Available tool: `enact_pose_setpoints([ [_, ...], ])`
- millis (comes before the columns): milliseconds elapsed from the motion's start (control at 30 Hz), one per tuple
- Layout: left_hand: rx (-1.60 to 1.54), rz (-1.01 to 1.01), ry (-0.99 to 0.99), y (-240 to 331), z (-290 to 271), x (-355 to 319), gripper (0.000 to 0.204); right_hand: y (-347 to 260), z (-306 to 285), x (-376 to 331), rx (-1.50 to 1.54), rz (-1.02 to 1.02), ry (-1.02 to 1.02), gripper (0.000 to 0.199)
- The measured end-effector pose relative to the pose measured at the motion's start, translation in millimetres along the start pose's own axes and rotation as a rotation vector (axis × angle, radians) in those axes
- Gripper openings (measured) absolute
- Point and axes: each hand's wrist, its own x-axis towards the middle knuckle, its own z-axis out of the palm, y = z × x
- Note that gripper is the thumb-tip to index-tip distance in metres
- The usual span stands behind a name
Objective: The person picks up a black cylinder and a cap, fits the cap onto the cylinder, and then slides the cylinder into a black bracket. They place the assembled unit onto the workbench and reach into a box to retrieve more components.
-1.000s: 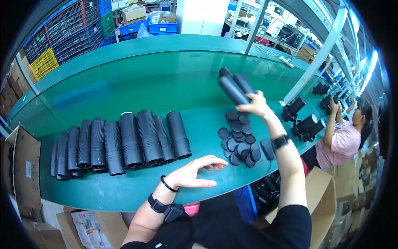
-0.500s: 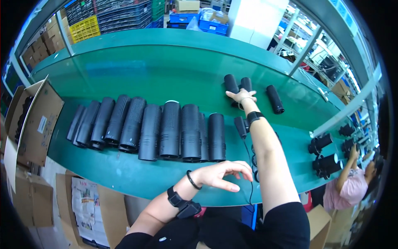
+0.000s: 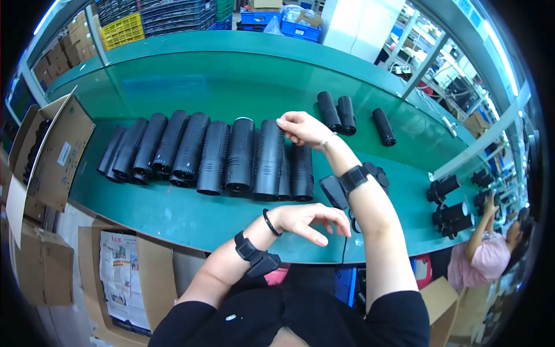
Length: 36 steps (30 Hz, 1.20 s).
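Observation:
A row of several black plastic cylinders (image 3: 193, 144), with ribbed and slotted sides, stands and leans close together on the green bench. My right hand (image 3: 303, 128) reaches over the row's right part; its curled fingers pinch the upper rim of a tall black cylinder (image 3: 268, 159). Another black cylinder (image 3: 302, 173) is just below that hand, partly covered by it. In front of the row, over the bench's near edge, my left hand (image 3: 309, 222) hovers with fingers loosely bent and thumb apart, nothing in it.
Two slim black cylinders (image 3: 329, 111) and a third (image 3: 384, 127) lie farther back. A dark device (image 3: 334, 191) with a cable is beside my right forearm. An open carton (image 3: 63, 156) stands left. Black parts (image 3: 454, 218) and a co-worker (image 3: 484, 258) are at right.
My right hand has left the slim cylinders at the back and moved left to the row's tall cylinder. My left hand stays nearly in place. The view has shifted slightly.

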Motion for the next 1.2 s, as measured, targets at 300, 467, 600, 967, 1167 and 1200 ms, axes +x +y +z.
enact_pose_setpoints([
  [300,1.122,0.417,0.931,82.9,60.5,-33.3,0.059,-35.0,31.0,-186.8,-0.406,-0.741,0.279,0.018],
  [467,1.170,0.151,0.973,40.1,43.8,-18.4,0.095,-6.3,42.2,-230.4,-0.546,-0.737,0.407,0.023],
  [600,0.637,-0.023,0.948,25.2,34.0,-13.2,0.097,15.2,28.9,-239.9,-0.118,-0.537,0.523,0.019],
  [967,0.493,0.020,0.847,4.1,22.6,-1.4,0.077,157.0,-57.0,-208.2,-0.869,-0.073,0.594,0.034],
  [1167,0.883,-0.121,0.731,14.9,20.4,2.5,0.036,153.0,-60.7,-177.3,-0.854,0.159,0.435,0.045],
  [1200,0.838,-0.120,0.772,17.3,21.6,6.0,0.032,145.5,-60.9,-177.2,-0.838,0.159,0.439,0.042],
])
